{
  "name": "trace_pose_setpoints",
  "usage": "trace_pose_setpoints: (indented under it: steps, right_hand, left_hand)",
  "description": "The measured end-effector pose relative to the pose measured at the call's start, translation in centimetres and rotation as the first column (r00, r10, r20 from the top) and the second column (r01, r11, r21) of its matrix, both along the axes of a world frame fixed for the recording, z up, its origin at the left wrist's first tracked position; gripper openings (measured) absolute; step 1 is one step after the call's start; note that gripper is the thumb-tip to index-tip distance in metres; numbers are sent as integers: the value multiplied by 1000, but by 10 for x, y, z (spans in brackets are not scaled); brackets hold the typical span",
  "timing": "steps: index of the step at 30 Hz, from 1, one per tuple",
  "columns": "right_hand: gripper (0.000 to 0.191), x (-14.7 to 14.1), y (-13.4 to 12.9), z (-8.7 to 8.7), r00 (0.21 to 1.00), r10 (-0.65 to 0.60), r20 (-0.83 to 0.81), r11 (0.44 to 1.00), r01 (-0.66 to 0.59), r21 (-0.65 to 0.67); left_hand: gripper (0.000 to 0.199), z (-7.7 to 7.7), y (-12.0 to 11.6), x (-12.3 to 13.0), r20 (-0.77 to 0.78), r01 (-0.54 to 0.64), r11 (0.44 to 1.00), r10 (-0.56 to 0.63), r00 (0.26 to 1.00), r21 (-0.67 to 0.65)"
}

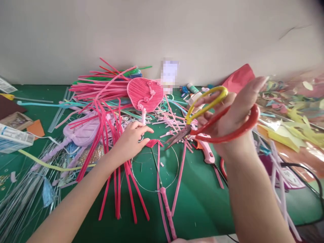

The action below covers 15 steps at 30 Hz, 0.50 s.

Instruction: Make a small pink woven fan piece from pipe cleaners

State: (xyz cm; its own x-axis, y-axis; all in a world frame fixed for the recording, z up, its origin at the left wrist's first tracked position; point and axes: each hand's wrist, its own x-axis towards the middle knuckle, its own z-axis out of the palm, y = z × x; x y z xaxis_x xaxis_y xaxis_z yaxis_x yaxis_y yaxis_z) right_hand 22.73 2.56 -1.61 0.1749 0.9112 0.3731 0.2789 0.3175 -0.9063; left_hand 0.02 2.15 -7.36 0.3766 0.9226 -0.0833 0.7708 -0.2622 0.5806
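My right hand is raised at right, its fingers closed round scissors with one yellow and one red handle; the blades point down-left and are slightly apart. My left hand reaches to the top of a round wire frame, its fingers bent and pinched beside a small woven red patch. What lies between those fingers is too small to name. The frame has a pink wrapped handle. Long pink strips run down from the patch area. Red strips lie under my left forearm.
A finished pink fan lies at the back, beside piled red stems. A lilac fan and thin wires lie left. A pink glue gun with a cord and yellow scraps lie right.
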Motion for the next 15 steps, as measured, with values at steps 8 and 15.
trace_pose_setpoints:
  steps: [8, 15]
  right_hand:
    - [18, 31, -96, 9, 975, 148, -166, 953, -185, -239]
    - [35, 37, -121, -12, 955, 189, -227, 941, -243, -238]
  left_hand:
    - [20, -15, -3, 26, -135, 71, 995, -62, 989, 65]
    - [9, -18, -9, 29, -96, -33, 998, 38, 995, 48]
